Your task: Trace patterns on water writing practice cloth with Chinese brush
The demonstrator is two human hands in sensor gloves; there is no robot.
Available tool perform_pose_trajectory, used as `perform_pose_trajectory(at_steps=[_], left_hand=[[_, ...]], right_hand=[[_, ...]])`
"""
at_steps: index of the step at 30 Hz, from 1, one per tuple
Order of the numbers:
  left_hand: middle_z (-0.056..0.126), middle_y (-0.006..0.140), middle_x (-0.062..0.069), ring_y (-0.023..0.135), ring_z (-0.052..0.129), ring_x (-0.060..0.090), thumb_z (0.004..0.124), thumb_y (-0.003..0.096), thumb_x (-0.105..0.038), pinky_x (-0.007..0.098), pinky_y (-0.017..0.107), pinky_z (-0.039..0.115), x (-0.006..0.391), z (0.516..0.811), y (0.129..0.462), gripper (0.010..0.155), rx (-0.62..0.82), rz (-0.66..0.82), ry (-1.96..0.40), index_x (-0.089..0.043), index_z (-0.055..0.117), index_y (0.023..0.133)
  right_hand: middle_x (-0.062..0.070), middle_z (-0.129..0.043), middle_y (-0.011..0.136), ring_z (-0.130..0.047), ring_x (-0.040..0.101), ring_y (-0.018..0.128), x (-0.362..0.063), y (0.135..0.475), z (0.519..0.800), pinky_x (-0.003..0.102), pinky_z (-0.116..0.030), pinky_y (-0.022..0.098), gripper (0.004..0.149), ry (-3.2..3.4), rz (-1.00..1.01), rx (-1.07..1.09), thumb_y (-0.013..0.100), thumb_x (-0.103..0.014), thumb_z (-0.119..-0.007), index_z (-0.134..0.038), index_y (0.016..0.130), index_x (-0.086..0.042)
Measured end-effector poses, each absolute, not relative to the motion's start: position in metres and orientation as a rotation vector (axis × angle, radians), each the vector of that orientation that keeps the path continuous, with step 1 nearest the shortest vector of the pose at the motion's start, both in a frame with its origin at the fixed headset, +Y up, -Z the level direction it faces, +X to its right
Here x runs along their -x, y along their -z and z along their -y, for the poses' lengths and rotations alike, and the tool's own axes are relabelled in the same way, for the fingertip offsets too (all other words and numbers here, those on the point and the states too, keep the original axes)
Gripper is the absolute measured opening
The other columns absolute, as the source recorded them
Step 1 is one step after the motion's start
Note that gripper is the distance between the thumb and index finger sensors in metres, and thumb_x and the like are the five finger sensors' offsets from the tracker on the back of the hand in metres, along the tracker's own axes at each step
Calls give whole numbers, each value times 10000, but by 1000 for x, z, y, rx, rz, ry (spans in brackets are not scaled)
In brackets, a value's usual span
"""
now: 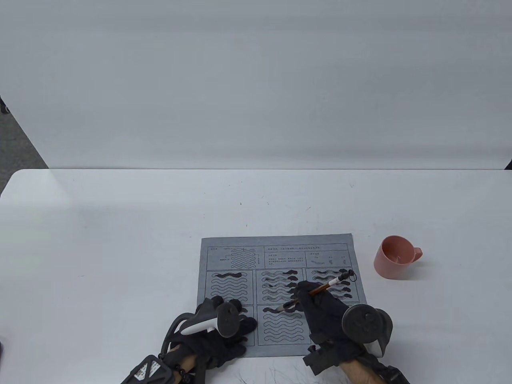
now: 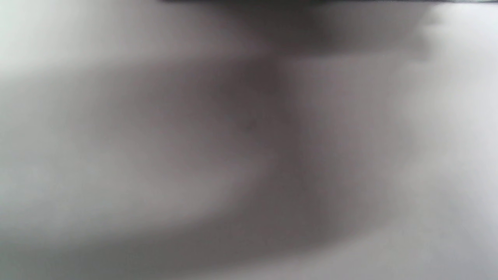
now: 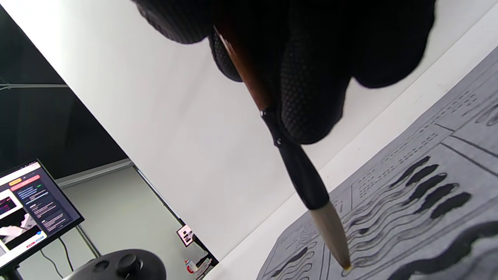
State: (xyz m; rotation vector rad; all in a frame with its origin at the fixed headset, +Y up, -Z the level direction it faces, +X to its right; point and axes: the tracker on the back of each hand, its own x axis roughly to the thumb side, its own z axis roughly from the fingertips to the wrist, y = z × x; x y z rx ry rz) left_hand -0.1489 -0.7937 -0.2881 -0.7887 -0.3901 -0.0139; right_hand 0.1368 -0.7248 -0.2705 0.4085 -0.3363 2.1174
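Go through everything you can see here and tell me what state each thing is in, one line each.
Practice cloth: flat on the table, several wave patterns already darkened, others untraced.
Brush: tilted, tip at the cloth.
Right hand: grips the brush.
Left hand: rests on the cloth's near-left corner.
Pink cup: upright, right of the cloth; contents unclear.

Blurred pale grey surface (image 2: 447, 155), soft dark shadow across the middle, dark strip (image 2: 272, 1) along top edge
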Motion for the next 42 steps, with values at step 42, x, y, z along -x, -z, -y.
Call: perform_pose_trajectory(at_steps=[42], left_hand=[[-309,1018,-196,948,-318,293,488,451,-666,582,700,-105,148,794,289,699,790,389,22,-707,-31,919]], right_hand=[[220,-867,886,-1024,317,626,-112,265,731,572,-810,496,424,-2196,221,-547,568,-320,-634,-715,893,-59]])
